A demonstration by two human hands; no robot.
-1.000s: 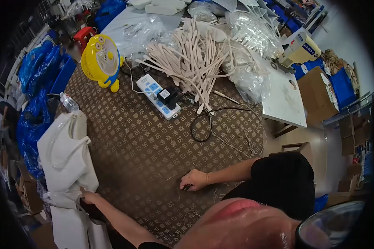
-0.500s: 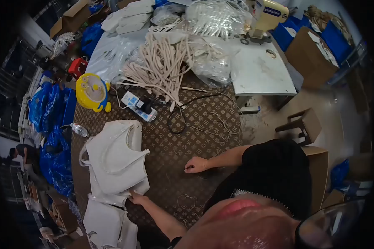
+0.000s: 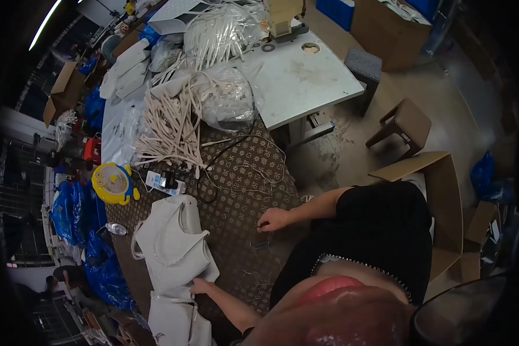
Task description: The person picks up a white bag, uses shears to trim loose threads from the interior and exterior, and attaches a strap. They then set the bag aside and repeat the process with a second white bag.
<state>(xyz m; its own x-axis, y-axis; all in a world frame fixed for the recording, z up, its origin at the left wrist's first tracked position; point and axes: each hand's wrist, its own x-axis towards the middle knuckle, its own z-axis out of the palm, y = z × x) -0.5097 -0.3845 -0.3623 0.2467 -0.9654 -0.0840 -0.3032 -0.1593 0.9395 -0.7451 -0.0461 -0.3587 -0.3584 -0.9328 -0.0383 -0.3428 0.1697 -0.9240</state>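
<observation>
My left hand (image 3: 203, 286) is at the lower edge of a white handbag (image 3: 176, 245), its fingers closed on that edge and partly hidden by it. The bag lies flat on the brown patterned tablecloth, with its handles showing. Just below it lies a second white bag (image 3: 176, 320), cut off by the frame. Over the middle of the cloth, my right hand (image 3: 274, 219) is closed with the fingers curled together; a small dark thing shows at the fingertips, and I cannot tell what it is. Loose threads (image 3: 256, 245) lie close by.
Beige straps (image 3: 170, 130) lie heaped beyond the bags, beside a power strip (image 3: 164, 183) and yellow fan (image 3: 113, 183). A bottle (image 3: 116, 229) is at the left edge. A white machine table (image 3: 305, 75), brown stool (image 3: 403, 127) and open carton (image 3: 447, 202) stand right.
My view has turned, so the table and its things appear farther left and more of the floor shows. The left hand stays at the bag's edge; the right hand remains closed.
</observation>
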